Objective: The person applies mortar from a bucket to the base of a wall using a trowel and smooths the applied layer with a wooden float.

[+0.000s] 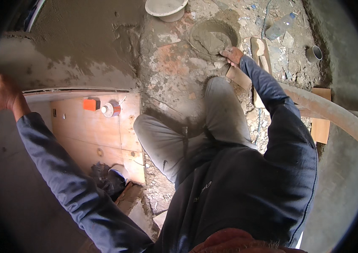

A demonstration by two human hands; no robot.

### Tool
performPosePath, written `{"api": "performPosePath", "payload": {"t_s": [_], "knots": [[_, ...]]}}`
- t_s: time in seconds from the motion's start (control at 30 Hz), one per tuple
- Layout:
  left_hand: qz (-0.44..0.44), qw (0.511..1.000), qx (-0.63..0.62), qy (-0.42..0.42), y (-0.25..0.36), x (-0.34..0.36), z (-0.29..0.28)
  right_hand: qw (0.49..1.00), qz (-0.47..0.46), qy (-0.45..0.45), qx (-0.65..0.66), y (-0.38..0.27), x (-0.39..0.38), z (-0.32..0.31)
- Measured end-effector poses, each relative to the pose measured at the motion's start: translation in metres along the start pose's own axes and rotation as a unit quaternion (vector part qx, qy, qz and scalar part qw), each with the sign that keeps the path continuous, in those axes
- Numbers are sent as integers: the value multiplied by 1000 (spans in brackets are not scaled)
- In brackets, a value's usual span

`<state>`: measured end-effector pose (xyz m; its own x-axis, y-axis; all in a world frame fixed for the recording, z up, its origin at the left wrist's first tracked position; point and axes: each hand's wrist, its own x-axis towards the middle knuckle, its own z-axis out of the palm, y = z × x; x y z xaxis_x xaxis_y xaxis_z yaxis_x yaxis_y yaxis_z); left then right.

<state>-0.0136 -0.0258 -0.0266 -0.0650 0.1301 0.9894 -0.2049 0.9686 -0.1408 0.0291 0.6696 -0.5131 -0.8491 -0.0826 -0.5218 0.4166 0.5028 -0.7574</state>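
My right hand [232,55] is closed at the near right rim of a round basin [193,47]. What its fingers grip is hidden; it may be the rim or a handle. Grey wet mortar [210,40] lies in the basin. At the far left my left hand [4,93] is curled at the dark edge of the picture, beside the end of a ledge. Its fingers are partly in shadow, and I cannot make out what they hold. Next to it spreads a wall surface coated with damp mortar [86,38].
A pale bucket [167,16] stands beyond the basin. Farther right are a plastic bottle [281,27], a grey pipe piece [313,54] and a long curved beam [330,109]. An orange box [89,104] and a small white bottle [109,110] rest on a wooden board [103,133]. Rubble covers the floor.
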Motion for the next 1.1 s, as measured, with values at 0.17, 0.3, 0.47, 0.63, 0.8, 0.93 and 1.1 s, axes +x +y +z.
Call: {"api": "performPosePath", "payload": {"t_s": [0.17,0.3,0.47,0.63,0.8,0.93,1.1], "knots": [[-57,997,-48,-20,25,1,-12,996,-3,18,83,9,-8,8],[-55,994,-92,-33,58,9,-33,995,63,48,63,-13,2,8],[29,993,-111,33,101,2,-62,981,-3,-27,193,-47,0,55],[-6,974,-224,-3,117,8,-65,872,-14,-183,455,-82,17,150],[44,983,-178,-8,108,11,-68,834,-19,-59,548,-111,41,250],[68,975,-211,-21,105,10,-66,881,-103,274,373,-149,111,333],[69,975,-212,-21,102,12,-66,948,0,216,232,-198,196,376]]}}
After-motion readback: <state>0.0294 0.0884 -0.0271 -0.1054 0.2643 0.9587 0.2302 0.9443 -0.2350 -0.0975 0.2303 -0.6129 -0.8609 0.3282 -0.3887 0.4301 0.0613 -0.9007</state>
